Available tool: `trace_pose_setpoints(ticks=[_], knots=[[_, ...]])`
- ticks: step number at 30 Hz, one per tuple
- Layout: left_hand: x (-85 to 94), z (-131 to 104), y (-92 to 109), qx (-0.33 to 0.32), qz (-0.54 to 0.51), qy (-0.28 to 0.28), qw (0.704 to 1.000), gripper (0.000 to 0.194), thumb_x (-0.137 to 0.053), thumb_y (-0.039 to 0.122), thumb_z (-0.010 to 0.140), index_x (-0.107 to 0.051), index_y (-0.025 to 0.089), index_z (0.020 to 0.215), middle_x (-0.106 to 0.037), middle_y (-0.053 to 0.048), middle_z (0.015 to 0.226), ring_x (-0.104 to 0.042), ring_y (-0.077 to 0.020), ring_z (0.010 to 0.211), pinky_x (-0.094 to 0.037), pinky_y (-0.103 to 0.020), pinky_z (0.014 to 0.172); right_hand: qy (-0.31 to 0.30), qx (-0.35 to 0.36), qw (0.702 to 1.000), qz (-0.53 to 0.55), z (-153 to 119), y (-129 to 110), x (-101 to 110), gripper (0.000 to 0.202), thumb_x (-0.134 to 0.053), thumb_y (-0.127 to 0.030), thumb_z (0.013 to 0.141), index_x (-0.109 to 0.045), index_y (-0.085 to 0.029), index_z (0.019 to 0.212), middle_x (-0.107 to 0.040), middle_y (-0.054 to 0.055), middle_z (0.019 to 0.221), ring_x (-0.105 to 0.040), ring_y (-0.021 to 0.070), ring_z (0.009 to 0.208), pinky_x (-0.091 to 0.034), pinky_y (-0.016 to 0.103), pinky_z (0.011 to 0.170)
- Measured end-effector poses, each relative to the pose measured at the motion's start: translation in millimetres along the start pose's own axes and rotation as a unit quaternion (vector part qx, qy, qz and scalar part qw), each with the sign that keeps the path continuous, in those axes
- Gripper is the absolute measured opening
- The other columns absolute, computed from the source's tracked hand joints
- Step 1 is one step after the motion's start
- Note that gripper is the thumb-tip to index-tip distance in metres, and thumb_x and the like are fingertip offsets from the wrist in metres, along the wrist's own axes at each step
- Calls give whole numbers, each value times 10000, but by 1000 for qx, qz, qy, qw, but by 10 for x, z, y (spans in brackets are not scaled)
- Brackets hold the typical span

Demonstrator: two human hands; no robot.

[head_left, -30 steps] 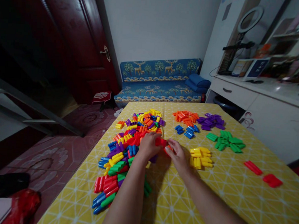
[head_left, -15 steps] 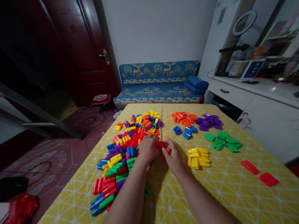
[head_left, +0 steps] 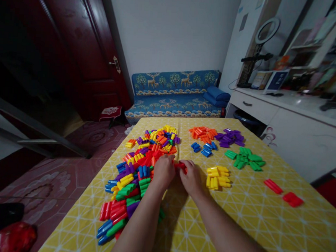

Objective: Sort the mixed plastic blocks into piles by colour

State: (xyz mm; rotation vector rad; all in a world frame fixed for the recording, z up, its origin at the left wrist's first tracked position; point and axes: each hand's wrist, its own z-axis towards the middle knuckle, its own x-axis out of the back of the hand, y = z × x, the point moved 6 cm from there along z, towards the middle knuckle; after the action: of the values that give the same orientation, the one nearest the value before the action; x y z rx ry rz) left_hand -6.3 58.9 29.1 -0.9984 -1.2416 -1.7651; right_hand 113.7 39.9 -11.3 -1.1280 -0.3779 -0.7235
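Observation:
My left hand (head_left: pixel 164 171) and my right hand (head_left: pixel 190 176) meet at the right edge of a mixed heap. Both have their fingers closed around red bullet-shaped building blocks (head_left: pixel 180 166), partly hidden by the fingers. The mixed heap of blocks (head_left: pixel 128 179) beside and beneath my left hand holds red, yellow, green, blue, purple and orange pieces. Right of my right hand lies a pile of yellow blocks (head_left: pixel 218 178). Two groups of red blocks (head_left: pixel 293 199) lie farther right.
Sorted piles of orange blocks (head_left: pixel 202 134), purple blocks (head_left: pixel 230 138), blue blocks (head_left: pixel 207 149) and green blocks (head_left: pixel 245 159) lie toward the back right. They rest on a yellow patterned tablecloth (head_left: pixel 195 235). Behind the table stands a blue sofa (head_left: pixel 170 99); a white cabinet (head_left: pixel 308 132) is at right.
The fingers of my right hand have closed in on the red blocks, beside my left hand. The view has shifted slightly; the piles look unchanged.

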Motion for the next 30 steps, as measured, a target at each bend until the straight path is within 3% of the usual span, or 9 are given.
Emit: trace_pose_setpoints(ticks=[2, 6, 10, 15, 21, 27, 30], knots=[[5, -49, 43, -22, -27, 13, 999, 448, -466, 132, 846, -578, 145, 1280, -660, -163, 1153, -636, -248, 1052, -487, -348, 904, 21, -19, 999, 36, 6, 24, 30, 242, -448, -214, 863, -626, -211, 1026, -674, 79, 1005, -614, 196, 951, -465, 314, 845], [25, -125, 82, -81, -104, 19, 991, 398, -473, 288, 916, -568, 164, 1282, -634, -142, 1210, -605, -239, 1117, -466, -356, 972, 22, -60, 992, 109, 5, 80, 57, 270, -393, -411, 928, -588, -225, 909, -687, 58, 881, -624, 182, 818, -460, 278, 744], [-6, -140, 64, -105, -155, -17, 982, 502, -573, 440, 864, -549, 192, 1300, -607, -136, 1268, -595, -261, 1148, -471, -375, 982, 28, -97, 979, 176, -11, 136, 84, 335, -386, -509, 920, -539, -238, 799, -645, 21, 747, -589, 165, 702, -438, 245, 641], [-19, -126, 79, -119, -222, -14, 968, 451, -620, 369, 829, -586, 190, 1242, -622, -125, 1227, -597, -252, 1129, -477, -367, 970, 38, -106, 973, 200, -26, 117, 134, 377, -415, -551, 898, -544, -227, 755, -630, 7, 700, -577, 158, 665, -428, 234, 610], [-6, -75, -29, -45, -348, 53, 935, 354, -649, 168, 729, -671, 175, 1082, -690, -75, 1076, -630, -221, 1023, -495, -352, 922, 76, -152, 949, 267, -33, 237, 135, 495, -435, -659, 849, -628, -204, 815, -690, 42, 727, -619, 194, 666, -472, 272, 616], [-158, 12, -253, 34, -399, 95, 911, 363, -668, 100, 685, -706, 163, 1041, -738, -95, 960, -680, -227, 841, -536, -357, 787, 114, -151, 923, 336, -33, 285, 125, 492, -518, -658, 817, -666, -193, 883, -691, 37, 747, -620, 163, 644, -489, 261, 604], [-185, 35, -328, 69, -429, 144, 889, 317, -633, 73, 699, -724, 161, 990, -739, -108, 966, -685, -240, 867, -533, -380, 818, 126, -153, 913, 356, -38, 274, 136, 469, -545, -645, 806, -660, -193, 855, -677, 32, 739, -616, 150, 643, -485, 248, 595]])
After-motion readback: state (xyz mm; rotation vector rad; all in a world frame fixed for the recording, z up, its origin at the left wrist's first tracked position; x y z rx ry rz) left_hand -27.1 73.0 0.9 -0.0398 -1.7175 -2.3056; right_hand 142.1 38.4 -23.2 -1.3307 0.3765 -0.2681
